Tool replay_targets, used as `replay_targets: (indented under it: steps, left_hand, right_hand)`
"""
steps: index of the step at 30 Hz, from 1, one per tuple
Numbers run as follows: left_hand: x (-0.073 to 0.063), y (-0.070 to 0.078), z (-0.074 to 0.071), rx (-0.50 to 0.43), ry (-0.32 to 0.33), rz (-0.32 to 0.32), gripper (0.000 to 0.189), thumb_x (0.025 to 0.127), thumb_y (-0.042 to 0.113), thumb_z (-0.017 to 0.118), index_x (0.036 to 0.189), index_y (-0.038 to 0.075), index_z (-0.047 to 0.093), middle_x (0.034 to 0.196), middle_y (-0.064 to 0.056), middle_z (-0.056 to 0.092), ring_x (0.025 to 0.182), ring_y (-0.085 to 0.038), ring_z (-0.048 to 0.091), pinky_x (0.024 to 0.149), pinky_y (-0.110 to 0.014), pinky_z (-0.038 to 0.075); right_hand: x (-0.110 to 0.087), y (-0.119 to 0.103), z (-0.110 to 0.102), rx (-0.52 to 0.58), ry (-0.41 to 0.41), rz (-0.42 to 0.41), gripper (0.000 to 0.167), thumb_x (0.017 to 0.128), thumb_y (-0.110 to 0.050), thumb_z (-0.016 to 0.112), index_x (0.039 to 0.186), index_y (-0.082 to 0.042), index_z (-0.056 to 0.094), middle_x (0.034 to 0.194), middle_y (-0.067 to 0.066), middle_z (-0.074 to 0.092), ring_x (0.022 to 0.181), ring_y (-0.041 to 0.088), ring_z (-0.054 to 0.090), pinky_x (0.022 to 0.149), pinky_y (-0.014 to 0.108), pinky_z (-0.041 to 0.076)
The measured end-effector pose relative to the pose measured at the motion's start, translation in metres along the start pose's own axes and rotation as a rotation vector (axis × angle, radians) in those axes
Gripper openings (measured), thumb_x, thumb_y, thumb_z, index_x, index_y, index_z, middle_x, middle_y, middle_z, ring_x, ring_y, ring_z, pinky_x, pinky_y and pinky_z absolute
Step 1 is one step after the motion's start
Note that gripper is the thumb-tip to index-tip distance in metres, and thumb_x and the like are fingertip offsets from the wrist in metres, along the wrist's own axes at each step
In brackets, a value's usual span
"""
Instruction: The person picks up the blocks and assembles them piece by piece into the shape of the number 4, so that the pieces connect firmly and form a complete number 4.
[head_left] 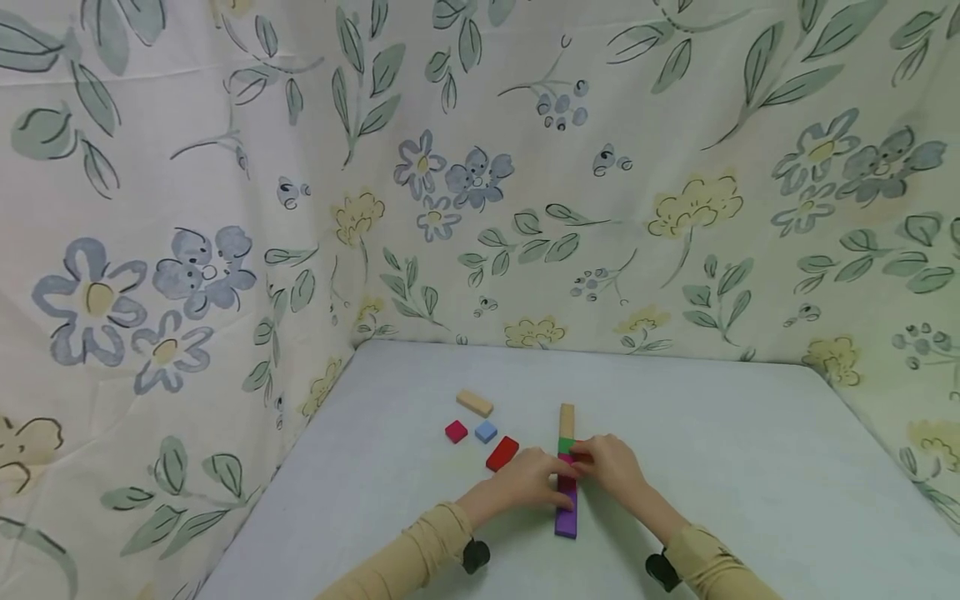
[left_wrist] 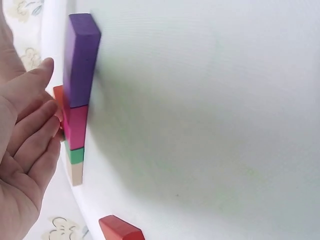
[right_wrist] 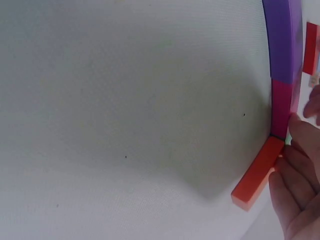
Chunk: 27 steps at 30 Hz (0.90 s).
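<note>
A straight row of blocks runs away from me: a purple block (head_left: pixel 566 523) nearest, then a pink block (left_wrist: pixel 77 127), a green block (head_left: pixel 566 445) and a plain wood block (head_left: pixel 567 420). From the right, my right hand (head_left: pixel 613 468) pinches the end of an orange block (right_wrist: pixel 257 172), which slants off the row beside the pink block. My left hand (head_left: pixel 517 482) reaches over the row from the left, its thumb by the purple block and its loosely bent fingers near the pink one. The hands hide part of the row in the head view.
Left of the row lie a red block (head_left: pixel 502 453), a small blue block (head_left: pixel 486 431), a small crimson block (head_left: pixel 456 431) and another wood block (head_left: pixel 475 403). All rest on a white table (head_left: pixel 712 433), with a flowered cloth (head_left: pixel 480 275) hanging behind and at both sides.
</note>
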<state>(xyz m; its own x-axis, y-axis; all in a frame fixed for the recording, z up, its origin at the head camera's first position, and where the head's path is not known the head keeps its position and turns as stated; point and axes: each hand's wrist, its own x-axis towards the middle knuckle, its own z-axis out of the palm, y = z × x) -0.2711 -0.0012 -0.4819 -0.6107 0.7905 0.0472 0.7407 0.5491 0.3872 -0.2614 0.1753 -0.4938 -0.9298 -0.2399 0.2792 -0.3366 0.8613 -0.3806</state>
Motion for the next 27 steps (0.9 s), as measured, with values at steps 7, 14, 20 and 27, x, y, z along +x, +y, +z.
replay_targets:
  steps: [7, 14, 20, 27]
  left_hand:
    - [-0.005, -0.002, -0.012, -0.223, 0.076, -0.049, 0.040, 0.084, 0.034, 0.071, 0.122, 0.021, 0.066, 0.116, 0.007, 0.069, 0.095, -0.009, 0.064, 0.075, -0.014, 0.049]
    - [-0.012, -0.004, -0.034, -0.380, 0.205, -0.092, 0.042, 0.084, 0.033, 0.071, 0.122, 0.016, 0.065, 0.122, 0.001, 0.067, 0.116, -0.012, 0.061, 0.094, -0.026, 0.050]
    - [-0.021, -0.004, -0.058, -0.523, 0.307, -0.160, 0.043, 0.084, 0.029, 0.072, 0.125, 0.018, 0.063, 0.128, 0.001, 0.063, 0.121, -0.017, 0.058, 0.097, -0.031, 0.049]
    - [-0.037, -0.002, -0.072, -0.598, 0.425, -0.169, 0.043, 0.085, 0.030, 0.071, 0.125, 0.017, 0.063, 0.126, 0.001, 0.064, 0.121, -0.020, 0.058, 0.099, -0.032, 0.047]
  right_hand:
    - [0.001, 0.002, -0.001, 0.007, 0.016, -0.039, 0.008, 0.073, -0.012, 0.080, 0.080, -0.013, 0.076, 0.074, 0.000, 0.073, 0.064, 0.009, 0.060, 0.056, 0.022, 0.047]
    - [0.002, 0.001, -0.001, 0.020, -0.019, 0.003, 0.021, 0.070, -0.011, 0.081, 0.090, -0.009, 0.077, 0.078, 0.003, 0.074, 0.065, 0.008, 0.057, 0.059, 0.023, 0.047]
    - [0.003, 0.000, -0.001, 0.010, -0.024, 0.016, 0.021, 0.070, -0.010, 0.081, 0.090, -0.008, 0.077, 0.081, 0.003, 0.074, 0.067, 0.009, 0.058, 0.062, 0.027, 0.049]
    - [0.001, 0.000, 0.000, -0.010, -0.018, 0.025, 0.022, 0.069, -0.012, 0.082, 0.090, -0.007, 0.077, 0.082, 0.004, 0.074, 0.071, 0.014, 0.061, 0.061, 0.027, 0.048]
